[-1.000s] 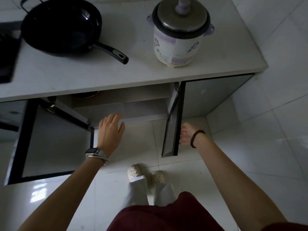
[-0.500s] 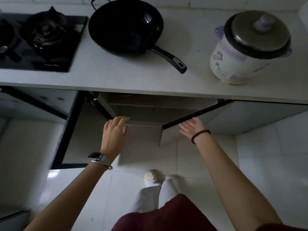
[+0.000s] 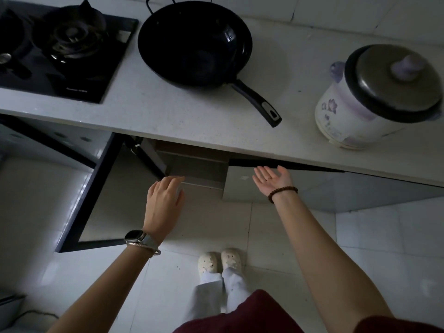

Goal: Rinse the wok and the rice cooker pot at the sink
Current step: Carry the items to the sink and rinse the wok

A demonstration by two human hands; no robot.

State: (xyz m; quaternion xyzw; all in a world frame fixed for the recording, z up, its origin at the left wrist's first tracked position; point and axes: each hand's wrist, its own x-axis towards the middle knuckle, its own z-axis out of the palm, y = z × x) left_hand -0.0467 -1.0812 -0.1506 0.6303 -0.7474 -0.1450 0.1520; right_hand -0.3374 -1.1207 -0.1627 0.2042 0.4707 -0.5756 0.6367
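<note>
Wok (image 3: 194,44) and rice cooker (image 3: 374,99) on the counter (image 3: 168,116), beyond both hands.
Left hand (image 3: 163,198) and right hand (image 3: 272,180) apart, fingers loose, empty; the wok's handle (image 3: 257,102) points near-right, closest to the right hand.

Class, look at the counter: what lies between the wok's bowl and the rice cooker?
In the head view, only bare countertop separates the wok and the rice cooker; the wok's handle angles toward the front edge.
</note>
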